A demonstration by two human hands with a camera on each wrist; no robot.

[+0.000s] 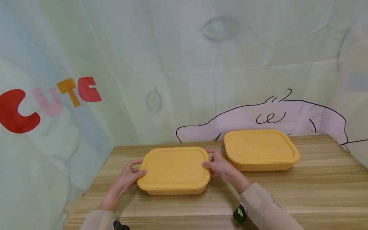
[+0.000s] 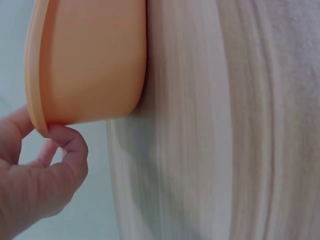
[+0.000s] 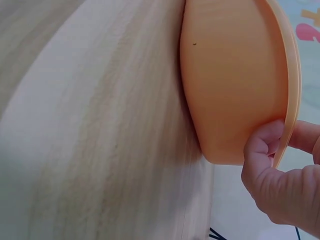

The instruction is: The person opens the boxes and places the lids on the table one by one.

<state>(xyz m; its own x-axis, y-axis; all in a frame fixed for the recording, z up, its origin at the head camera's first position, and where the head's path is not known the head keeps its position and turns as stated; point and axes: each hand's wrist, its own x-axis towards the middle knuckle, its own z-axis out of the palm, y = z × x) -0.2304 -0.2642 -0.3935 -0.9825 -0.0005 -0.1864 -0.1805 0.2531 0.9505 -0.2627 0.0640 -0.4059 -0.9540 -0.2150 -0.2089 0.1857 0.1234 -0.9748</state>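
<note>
A yellow lidded box (image 1: 175, 167), rectangular with rounded corners, is at the middle of the table between both hands. My left hand (image 1: 127, 177) pinches the rim at its left end, thumb on top of the lid and fingers curled beneath the edge. At the opposite end my right hand (image 1: 219, 164) grips the rim the same way. The left wrist view shows the box's side wall (image 2: 95, 60) close against the wooden surface, the fingers under the lid's lip. Likewise, in the right wrist view, curled fingers sit below the rim of the box (image 3: 235, 80).
A second yellow lidded box (image 1: 261, 147) stands at the back right, close to the right hand. Both boxes are on a wood-grain table (image 1: 325, 185). Behind hangs a printed curtain (image 1: 129, 80) with coloured letters and a cartoon figure, meeting the table's back edge.
</note>
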